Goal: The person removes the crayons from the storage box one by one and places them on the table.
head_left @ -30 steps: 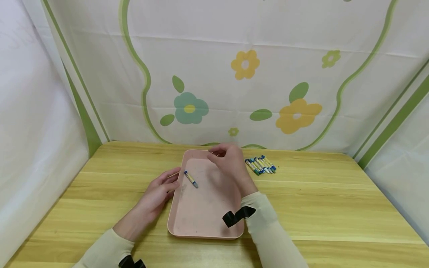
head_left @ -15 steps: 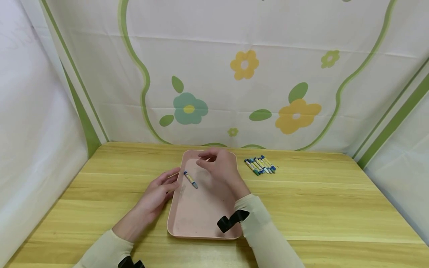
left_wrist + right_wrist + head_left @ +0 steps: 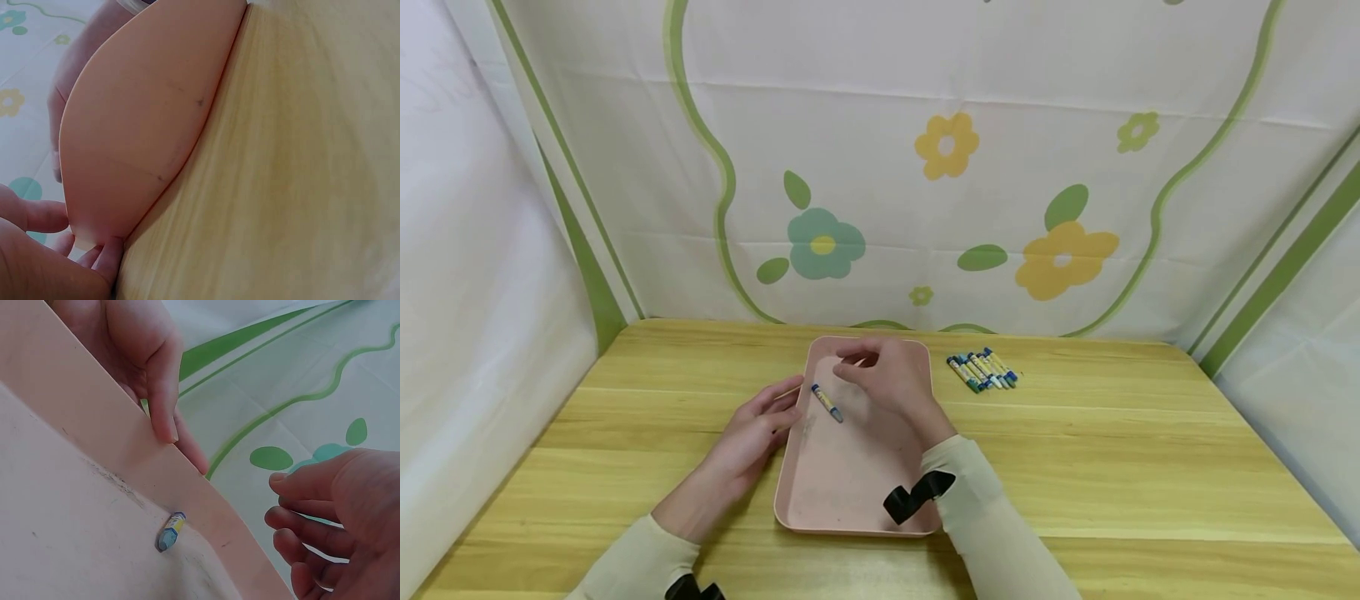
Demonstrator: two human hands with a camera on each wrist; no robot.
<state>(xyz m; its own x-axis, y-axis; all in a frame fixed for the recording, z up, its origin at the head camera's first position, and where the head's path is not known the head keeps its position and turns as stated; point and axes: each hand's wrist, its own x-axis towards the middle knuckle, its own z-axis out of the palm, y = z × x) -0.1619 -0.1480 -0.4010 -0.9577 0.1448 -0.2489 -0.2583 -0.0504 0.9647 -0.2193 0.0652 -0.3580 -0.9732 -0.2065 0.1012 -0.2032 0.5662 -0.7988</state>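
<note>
My left hand (image 3: 752, 429) lies on the light wooden worktop (image 3: 1150, 467) against the left long side of the shallow pink rectangular plastic tray (image 3: 842, 483). Its fingers (image 3: 164, 394) are nearly straight and relaxed, the tips touching the tray's outer wall and rim; they grip nothing. From the left wrist view, the fingertips (image 3: 107, 257) meet the tray's rounded wall right where it sits on the wood.

Inside the tray, near its far left corner and just beside those fingertips, lies a short blue crayon with a yellow-and-blue paper wrapper (image 3: 827, 402), slanting across the tray floor and touching neither hand.

My right hand (image 3: 887, 375) hovers over the far end of the tray, fingers (image 3: 300, 519) loosely curled and empty, with the crayon just to its left.

Further right, on the worktop near its far edge and well apart from the tray, a small bunch of similar blue-wrapped crayons (image 3: 983, 369) lies side by side.
</note>
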